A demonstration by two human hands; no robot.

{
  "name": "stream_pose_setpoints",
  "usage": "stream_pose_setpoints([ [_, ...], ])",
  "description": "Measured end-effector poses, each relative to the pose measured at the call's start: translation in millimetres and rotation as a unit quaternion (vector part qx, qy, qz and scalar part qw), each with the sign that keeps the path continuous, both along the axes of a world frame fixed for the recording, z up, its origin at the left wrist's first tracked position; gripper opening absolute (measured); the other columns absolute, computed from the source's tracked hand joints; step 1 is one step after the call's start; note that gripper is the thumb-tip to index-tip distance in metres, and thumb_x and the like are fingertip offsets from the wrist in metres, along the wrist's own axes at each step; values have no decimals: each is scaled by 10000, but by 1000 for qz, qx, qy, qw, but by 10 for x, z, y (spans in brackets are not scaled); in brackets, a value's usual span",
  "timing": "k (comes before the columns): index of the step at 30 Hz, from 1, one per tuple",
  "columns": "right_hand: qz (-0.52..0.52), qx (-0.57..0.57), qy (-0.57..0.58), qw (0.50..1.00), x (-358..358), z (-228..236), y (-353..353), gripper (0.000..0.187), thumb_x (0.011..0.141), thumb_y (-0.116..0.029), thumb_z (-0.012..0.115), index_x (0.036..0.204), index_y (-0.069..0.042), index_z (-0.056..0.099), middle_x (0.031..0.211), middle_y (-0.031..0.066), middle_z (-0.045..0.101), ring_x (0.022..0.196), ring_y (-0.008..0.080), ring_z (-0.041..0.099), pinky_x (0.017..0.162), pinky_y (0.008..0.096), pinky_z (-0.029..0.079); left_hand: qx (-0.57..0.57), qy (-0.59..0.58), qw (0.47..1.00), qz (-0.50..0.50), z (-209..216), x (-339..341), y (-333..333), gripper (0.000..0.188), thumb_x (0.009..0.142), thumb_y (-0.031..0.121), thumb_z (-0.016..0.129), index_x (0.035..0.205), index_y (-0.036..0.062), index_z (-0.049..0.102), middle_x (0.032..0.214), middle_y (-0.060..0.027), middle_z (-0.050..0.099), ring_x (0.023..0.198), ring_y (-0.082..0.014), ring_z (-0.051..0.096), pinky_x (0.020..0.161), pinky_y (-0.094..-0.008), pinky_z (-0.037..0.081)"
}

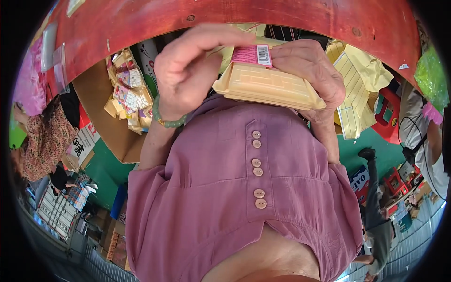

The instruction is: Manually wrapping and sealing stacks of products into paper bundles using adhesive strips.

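My right hand (310,66) grips a pale yellow plastic tray pack (270,87) by its right end, with its fingers over the top. The pack is held tilted in front of my chest, its ridged face toward me. A pink label (251,55) with a barcode lies along its upper edge. My left hand (185,66), slightly blurred, is raised at the pack's left end. Its index finger stretches toward the label, and the thumb stands apart from it. Nothing shows between those fingers. A green bead bracelet (176,123) circles the left wrist.
A red wooden table (141,26) curves across the far side. At left, a cardboard box (96,113) stands beside piled small packs (129,89) with white contents. Yellow lined sheets (354,87) and a red plastic object (390,115) are at right. Other people are on both sides.
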State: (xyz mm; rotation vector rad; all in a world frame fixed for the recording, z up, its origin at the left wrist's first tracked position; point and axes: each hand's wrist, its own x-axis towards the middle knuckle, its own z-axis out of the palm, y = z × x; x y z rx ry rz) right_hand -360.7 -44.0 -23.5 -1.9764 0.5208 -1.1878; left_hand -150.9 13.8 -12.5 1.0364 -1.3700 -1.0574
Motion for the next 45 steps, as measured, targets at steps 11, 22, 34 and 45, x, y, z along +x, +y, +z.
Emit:
stream_pose_setpoints([
  [11, 29, -31, 25, 999, -27, 113, -68, 259, 737, -136, 716, 910, 45, 649, 882, 178, 652, 827, 309, 632, 708, 385, 500, -71, -44, 992, -94, 23, -6, -90, 378, 788, 278, 640, 985, -43, 668, 973, -174, 685, 946, -332, 657, 894, -443, 495],
  [22, -9, 35, 71, 997, 54, 152, 108, 276, 708, 24, 704, 975, 24, 633, 914, 156, 628, 839, 283, 603, 748, 341, 481, -29, -58, 998, -3, 258, -139, 141, 220, 763, 31, 661, 983, 26, 671, 932, -120, 658, 860, -272, 648, 738, -342, 508],
  [34, 124, 57, 5, 991, 418, 201, 99, 219, 814, -67, 698, 997, 23, 621, 940, 157, 638, 842, 261, 601, 758, 322, 472, -70, -91, 984, 136, 271, -48, 457, 217, 727, 90, 750, 923, 51, 668, 889, -76, 619, 820, -240, 617, 701, -339, 499],
  [45, 230, 197, -10, 953, 433, -58, 186, 224, 852, 34, 622, 1074, 31, 588, 1045, 114, 625, 921, 173, 595, 841, 278, 443, -42, -75, 973, 216, 403, -77, 830, 199, 760, 110, 757, 903, 19, 651, 830, -85, 622, 743, -222, 610, 650, -321, 473],
])
